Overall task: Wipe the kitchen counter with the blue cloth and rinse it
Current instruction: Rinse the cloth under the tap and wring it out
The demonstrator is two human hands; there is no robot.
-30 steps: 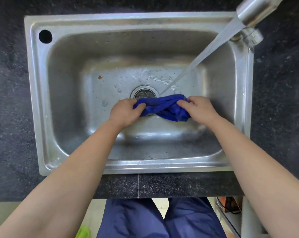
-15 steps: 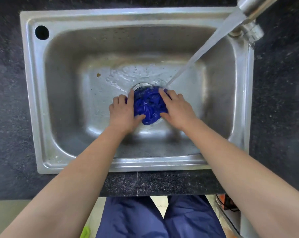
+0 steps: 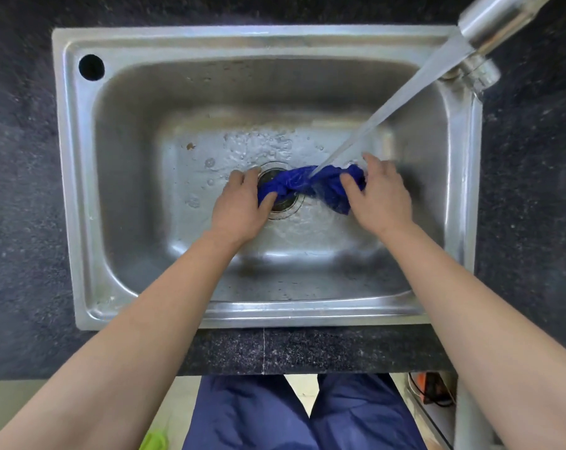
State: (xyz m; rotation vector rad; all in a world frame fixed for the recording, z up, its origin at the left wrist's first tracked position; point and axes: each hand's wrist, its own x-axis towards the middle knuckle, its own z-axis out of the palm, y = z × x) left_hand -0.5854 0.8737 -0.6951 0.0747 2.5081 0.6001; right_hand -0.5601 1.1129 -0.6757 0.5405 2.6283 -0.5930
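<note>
Cloth location: the blue cloth (image 3: 302,185) lies bunched at the centre of the frame, low in the sink (image 3: 67,190) and over the drain (image 3: 283,207), stretched between both hands.
Water: the stream (image 3: 405,92) from the tap (image 3: 496,17) at upper right lands on the middle of the cloth.
Left hand (image 3: 239,206): closed round the cloth's left end, thumb on top.
Right hand (image 3: 380,196): pinches the right end between thumb and fingers; a loose flap hangs below.
Handling, judged: soft and limp, with no shape of its own. Soaked, so likely heavier than when dry, and dripping. Not fragile.
Grip points, judged: take each bunched end in a full fist; a pinch at one corner would let the wet bulk sag.
Counter (image 3: 15,190): dark speckled stone surrounds the sink.
</note>
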